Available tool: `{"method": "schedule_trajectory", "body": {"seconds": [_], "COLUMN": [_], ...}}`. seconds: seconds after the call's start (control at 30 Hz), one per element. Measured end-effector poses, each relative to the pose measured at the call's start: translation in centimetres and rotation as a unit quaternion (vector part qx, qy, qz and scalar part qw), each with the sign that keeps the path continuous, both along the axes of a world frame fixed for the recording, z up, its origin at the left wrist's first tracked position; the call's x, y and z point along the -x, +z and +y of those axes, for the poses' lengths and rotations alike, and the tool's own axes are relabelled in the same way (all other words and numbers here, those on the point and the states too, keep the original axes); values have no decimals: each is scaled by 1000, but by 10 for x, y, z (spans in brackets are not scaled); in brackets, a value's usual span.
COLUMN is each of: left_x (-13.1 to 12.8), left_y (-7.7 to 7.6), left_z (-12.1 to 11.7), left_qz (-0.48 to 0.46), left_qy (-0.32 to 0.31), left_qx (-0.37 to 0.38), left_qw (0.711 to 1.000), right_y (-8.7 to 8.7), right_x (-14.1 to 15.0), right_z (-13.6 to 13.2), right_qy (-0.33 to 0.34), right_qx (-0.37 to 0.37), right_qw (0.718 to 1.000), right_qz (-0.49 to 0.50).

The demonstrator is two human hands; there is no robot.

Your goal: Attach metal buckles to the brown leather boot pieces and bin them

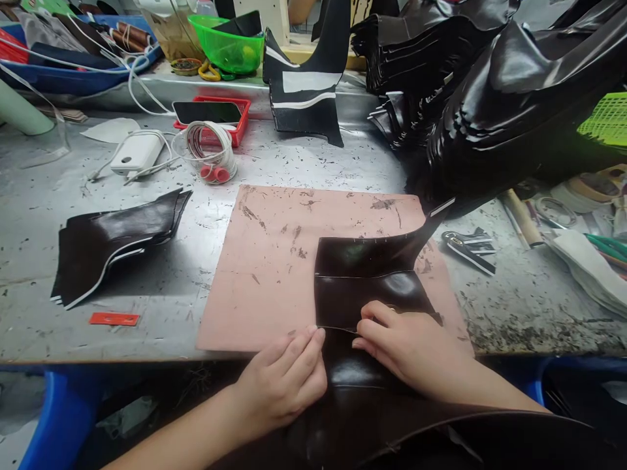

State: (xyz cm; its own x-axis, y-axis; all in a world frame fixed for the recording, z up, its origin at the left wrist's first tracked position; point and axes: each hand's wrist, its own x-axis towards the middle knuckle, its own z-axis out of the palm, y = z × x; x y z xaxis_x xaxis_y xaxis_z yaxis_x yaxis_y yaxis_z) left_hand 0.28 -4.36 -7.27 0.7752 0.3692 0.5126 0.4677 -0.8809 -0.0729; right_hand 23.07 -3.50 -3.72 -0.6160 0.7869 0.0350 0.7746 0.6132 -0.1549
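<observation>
On the scuffed silver-grey metal-looking tabletop point(161, 336), a stack of dark brown glossy panels point(112, 238) lies left of the pink rectangular mat point(264, 261), with a small flat orange-red strip point(114, 318) nearer. Farther back are a white coiled cable point(210, 147) and a red plastic basket point(242, 127) bearing a black phone point(208, 113). A tall heap of glossy black panels point(490, 117) crowds the mat's far right corner; small black-and-white strips point(473, 253) lie just right of the mat.

The dark brown, glossy, leather-like panel point(360, 294) rests on the near right part of the mat, its narrow white-edged tip pointing far right and a seam crossing it. A second dark glossy piece point(353, 372) adjoins its near edge and hangs past the tabletop. The left hand point(294, 369) pinches the panel's near left corner; the right hand point(392, 336) grips the same edge between fingertips.

The right hand covers part of that edge, whether joined or merely overlapping I cannot tell; the second piece is cut off below.
</observation>
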Motion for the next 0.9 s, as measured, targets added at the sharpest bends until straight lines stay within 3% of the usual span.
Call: {"method": "schedule_trajectory", "body": {"seconds": [0.13, 0.33, 0.67, 0.9], "left_x": [-3, -5, -13, -42], "left_y": [5, 10, 15, 19], "left_z": [0, 8, 22, 37], "left_qz": [32, 16, 87, 197], "left_qy": [1, -11, -35, -56], "left_qx": [-5, 7, 10, 59], "left_qw": [999, 1000, 996, 977], "right_y": [3, 9, 7, 5], "right_x": [-14, -40, -44, -43], "right_z": [-6, -12, -8, -3], "right_qy": [-38, -92, -95, -92], "right_qx": [-22, 32, 43, 36], "right_qw": [999, 994, 993, 994], "right_qz": [30, 46, 46, 46]}}
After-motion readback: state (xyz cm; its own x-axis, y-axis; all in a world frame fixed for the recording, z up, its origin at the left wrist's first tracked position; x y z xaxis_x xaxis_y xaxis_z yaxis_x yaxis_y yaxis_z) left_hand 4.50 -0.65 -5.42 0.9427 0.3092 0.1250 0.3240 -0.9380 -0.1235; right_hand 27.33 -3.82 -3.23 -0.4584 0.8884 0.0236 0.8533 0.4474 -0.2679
